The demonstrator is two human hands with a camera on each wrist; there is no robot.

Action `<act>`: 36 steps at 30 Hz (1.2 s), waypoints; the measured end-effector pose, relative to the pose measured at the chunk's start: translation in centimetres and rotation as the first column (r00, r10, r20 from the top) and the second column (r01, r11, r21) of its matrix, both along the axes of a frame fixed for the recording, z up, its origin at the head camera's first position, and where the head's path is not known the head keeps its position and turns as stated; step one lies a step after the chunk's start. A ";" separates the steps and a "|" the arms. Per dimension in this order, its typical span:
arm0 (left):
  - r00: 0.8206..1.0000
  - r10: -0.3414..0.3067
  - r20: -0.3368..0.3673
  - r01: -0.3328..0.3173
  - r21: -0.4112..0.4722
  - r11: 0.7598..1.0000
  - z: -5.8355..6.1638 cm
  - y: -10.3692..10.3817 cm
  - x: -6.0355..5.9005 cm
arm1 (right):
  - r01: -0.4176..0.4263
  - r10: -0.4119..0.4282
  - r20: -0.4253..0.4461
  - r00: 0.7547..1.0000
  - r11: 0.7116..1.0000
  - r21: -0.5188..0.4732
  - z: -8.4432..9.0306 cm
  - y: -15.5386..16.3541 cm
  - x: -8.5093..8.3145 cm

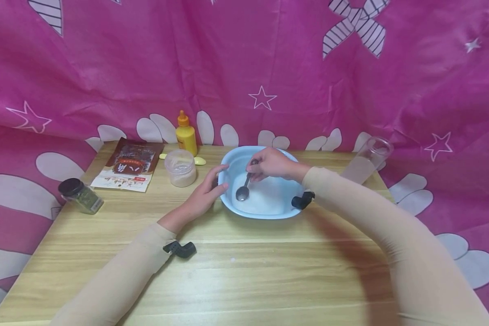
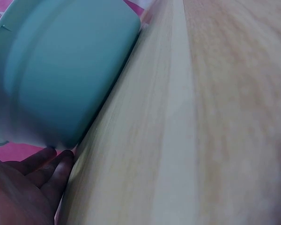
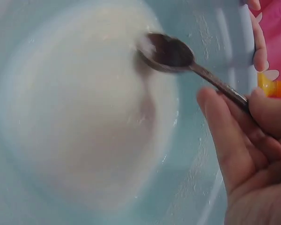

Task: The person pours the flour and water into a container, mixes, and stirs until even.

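Observation:
A light blue plastic basin (image 1: 265, 215) stands toward the back of the table and holds a milky white liquid (image 3: 84, 108). My left hand (image 1: 203, 194) holds the basin's left side, thumb at the rim. In the left wrist view, its other fingers (image 2: 58, 176) touch the outer wall low down, close to the tabletop. Over the basin my right hand (image 1: 274, 164) pinches the handle of a dark metal spoon (image 1: 242, 193) between thumb and fingers. The spoon's bowl hangs over the liquid near the basin's left side, tilted, with a shiny wet hollow.
Left of the basin are a clear tub of white powder (image 1: 181, 175), a pale yellow spoon (image 1: 199, 160), a yellow squeeze bottle (image 1: 186, 138), a printed packet (image 1: 126, 167) and a dark-lidded jar (image 1: 81, 197). A clear cylinder with cloudy contents (image 1: 360, 166) stands back right. A pink curtain (image 1: 236, 59) hangs behind.

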State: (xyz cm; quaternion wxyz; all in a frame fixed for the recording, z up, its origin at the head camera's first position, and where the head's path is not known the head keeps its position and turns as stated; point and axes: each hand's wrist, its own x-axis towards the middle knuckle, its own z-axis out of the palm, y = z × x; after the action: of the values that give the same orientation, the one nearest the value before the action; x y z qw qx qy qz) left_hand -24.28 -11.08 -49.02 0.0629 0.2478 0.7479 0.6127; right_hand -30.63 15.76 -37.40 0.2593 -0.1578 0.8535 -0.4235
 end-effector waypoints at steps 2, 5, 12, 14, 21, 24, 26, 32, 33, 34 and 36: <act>1.000 0.000 0.000 0.000 0.002 1.000 0.0 0.0 0.0 | 0.046 -0.046 -0.027 0.999 0.999 -0.006 -0.1 0.1 -0.2; 1.000 -0.001 0.001 0.001 0.005 1.000 0.0 0.0 0.0 | 0.115 -0.115 -0.073 0.991 0.993 0.004 -0.2 0.5 -0.6; 1.000 0.009 -0.001 -0.009 -0.013 1.000 -0.1 0.0 -0.1 | 0.228 -0.207 -0.248 0.946 0.972 0.058 -0.2 1.5 -1.2; 1.000 0.010 -0.002 -0.010 -0.015 1.000 -0.1 0.0 -0.1 | 0.235 -0.204 -0.297 0.933 0.969 0.073 -0.1 1.6 -1.2; 1.000 0.003 -0.003 -0.003 -0.005 1.000 0.1 0.0 0.0 | 0.147 -0.134 -0.220 0.966 0.988 0.042 0.1 0.9 -0.7; 1.000 -0.002 0.002 0.002 -0.004 1.000 0.0 0.0 0.0 | 0.095 -0.091 -0.132 0.987 0.995 0.030 0.2 0.4 -0.4; 1.000 -0.003 0.005 0.003 -0.002 1.000 0.0 0.1 0.0 | 0.057 -0.055 -0.077 0.995 0.998 0.016 0.3 0.3 -0.2; 1.000 0.001 0.001 -0.001 -0.004 1.000 0.1 0.0 0.1 | -0.079 0.078 0.026 0.997 0.997 0.018 0.4 0.6 0.2; 1.000 0.003 -0.001 -0.003 -0.007 1.000 0.2 0.0 0.1 | -0.099 0.098 0.037 0.995 0.995 0.032 0.4 0.7 0.3; 1.000 0.004 -0.001 -0.004 -0.008 1.000 0.2 0.0 0.1 | -0.117 0.115 0.046 0.992 0.992 0.046 0.4 0.8 0.3; 1.000 0.007 0.001 -0.007 -0.008 1.000 0.2 0.0 0.1 | -0.150 0.145 0.067 0.987 0.986 0.073 0.7 1.1 0.4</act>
State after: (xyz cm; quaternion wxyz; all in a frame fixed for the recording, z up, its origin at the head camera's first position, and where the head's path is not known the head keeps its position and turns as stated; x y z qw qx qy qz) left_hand -24.13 -11.08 -48.85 0.0620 0.2445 0.7512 0.6099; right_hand -30.21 16.85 -36.74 0.3220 -0.1974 0.8469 -0.3743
